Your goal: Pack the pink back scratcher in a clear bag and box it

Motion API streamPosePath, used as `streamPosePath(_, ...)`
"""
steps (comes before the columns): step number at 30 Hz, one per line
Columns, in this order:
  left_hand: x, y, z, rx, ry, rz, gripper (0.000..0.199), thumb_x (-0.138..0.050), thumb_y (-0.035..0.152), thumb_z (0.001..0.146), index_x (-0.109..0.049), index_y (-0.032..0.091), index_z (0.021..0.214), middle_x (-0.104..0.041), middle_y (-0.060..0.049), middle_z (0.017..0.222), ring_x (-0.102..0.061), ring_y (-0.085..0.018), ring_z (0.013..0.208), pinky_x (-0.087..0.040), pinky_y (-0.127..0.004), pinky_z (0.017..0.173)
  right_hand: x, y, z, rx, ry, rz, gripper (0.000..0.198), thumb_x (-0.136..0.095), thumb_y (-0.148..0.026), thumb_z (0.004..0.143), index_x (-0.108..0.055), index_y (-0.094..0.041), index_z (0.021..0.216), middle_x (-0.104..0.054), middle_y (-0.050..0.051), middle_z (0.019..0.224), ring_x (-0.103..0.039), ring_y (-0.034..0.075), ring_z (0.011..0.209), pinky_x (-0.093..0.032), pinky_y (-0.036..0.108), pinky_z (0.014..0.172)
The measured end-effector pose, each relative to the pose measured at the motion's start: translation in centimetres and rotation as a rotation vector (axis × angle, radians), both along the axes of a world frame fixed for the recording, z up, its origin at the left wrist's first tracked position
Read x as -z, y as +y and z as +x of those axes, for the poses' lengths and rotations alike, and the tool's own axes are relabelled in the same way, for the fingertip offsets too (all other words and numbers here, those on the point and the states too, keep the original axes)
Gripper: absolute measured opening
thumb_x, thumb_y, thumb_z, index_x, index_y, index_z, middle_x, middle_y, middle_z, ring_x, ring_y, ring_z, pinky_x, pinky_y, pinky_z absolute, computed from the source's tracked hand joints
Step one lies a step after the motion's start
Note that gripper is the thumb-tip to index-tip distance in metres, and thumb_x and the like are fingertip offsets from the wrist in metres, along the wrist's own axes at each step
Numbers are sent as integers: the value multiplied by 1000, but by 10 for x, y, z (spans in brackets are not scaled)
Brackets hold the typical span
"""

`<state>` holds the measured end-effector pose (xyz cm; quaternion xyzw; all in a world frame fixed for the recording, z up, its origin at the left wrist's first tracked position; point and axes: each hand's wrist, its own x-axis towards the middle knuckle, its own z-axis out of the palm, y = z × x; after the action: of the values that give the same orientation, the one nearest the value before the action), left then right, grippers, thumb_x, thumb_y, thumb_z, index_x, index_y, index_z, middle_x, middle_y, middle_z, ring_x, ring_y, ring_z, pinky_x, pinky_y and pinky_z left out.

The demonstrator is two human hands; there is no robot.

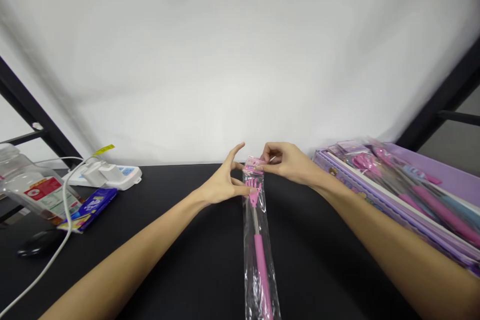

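A pink back scratcher [260, 255] with a hand-shaped head and a metal rod lies in a clear plastic bag [250, 270] on the black table. The bag's top end carries a small pink printed header card [253, 164]. My left hand [225, 180] grips the bag beside the scratcher's head, its thumb across the front and its index finger raised. With fingers closed, my right hand [283, 162] pinches the right side of the header card. The lower end of the scratcher runs out of view at the bottom.
On the right, a purple box [326, 165] holds several bagged pink and blue back scratchers [423, 195]. To the left are a power strip [129, 177] with plugs, a white cable [66, 210], a blue packet [90, 210], a plastic jar [45, 190] and a black mouse [41, 243]. A white wall [225, 60] stands behind.
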<state>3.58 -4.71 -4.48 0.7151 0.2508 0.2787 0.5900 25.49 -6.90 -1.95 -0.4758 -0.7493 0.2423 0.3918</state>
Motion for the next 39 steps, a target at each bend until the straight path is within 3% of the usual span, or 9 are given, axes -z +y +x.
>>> streamPosePath(3,-2,0,3,-95,-42,-14,106,-81,21,69,-14,45,146,-48,-9,121,-69,-12,68,-55,-37,78,-5,-3,-2,54,-49,-108,36,-69,-39,75,-41,-20,64,-59,0,67,-61,17,69,-48,32,66)
streamPosePath(8,4,14,6,-455,-239,-13,84,-83,20,64,-40,30,135,-50,-3,107,-65,-10,71,-55,-31,77,-10,-12,-12,-126,69,-622,42,-71,-49,76,-42,-19,72,-67,6,79,-66,19,75,-55,37,74)
streamPosePath(11,11,25,5,-695,-349,-38,68,-83,20,62,-51,26,122,-47,0,99,-60,-7,67,-55,-30,73,-3,-15,-20,-188,125,-620,44,-80,-39,68,-41,-19,72,-59,-1,71,-60,14,71,-54,35,75)
streamPosePath(14,12,29,3,-801,-426,-115,60,-82,19,62,-53,23,115,-46,1,96,-58,-6,64,-54,-30,73,4,-15,-23,-171,155,-515,38,-77,-34,71,-43,-19,75,-53,-4,66,-53,10,63,-49,29,69)
streamPosePath(20,0,18,12,-587,-612,-334,47,-84,16,61,-54,16,97,-55,1,79,-60,-9,70,-51,-25,77,3,-20,-14,-159,85,-422,26,-71,-31,78,-48,-20,83,-56,-4,68,-52,11,64,-41,25,62)
streamPosePath(28,-8,5,49,-523,-587,-282,40,-87,20,56,-52,13,75,-56,3,70,-58,-7,68,-48,-22,75,5,-41,7,-33,229,-393,30,-74,-28,70,-47,-20,80,-60,-3,67,-55,12,61,-44,25,60)
streamPosePath(33,-10,-13,96,-336,-557,-353,40,-81,33,68,-49,17,86,-60,-1,84,-67,-15,86,-51,-31,88,-40,-74,67,257,-77,-318,22,-68,-27,71,-56,-20,88,-66,-1,69,-54,13,59,-40,24,57)
streamPosePath(36,-7,-26,123,-233,-317,-305,29,-71,35,79,-50,17,90,-59,-3,90,-70,-19,83,-54,-29,76,-66,-94,114,468,-147,-247,27,-68,-30,71,-58,-20,94,-69,2,74,-53,13,57,-38,25,53)
streamPosePath(39,-1,-38,144,-123,-109,-216,19,-65,28,84,-53,17,93,-57,-4,94,-70,-16,75,-53,-25,65,-71,-103,158,622,-202,-211,31,-68,-31,69,-59,-19,96,-70,4,74,-56,15,60,-38,26,53)
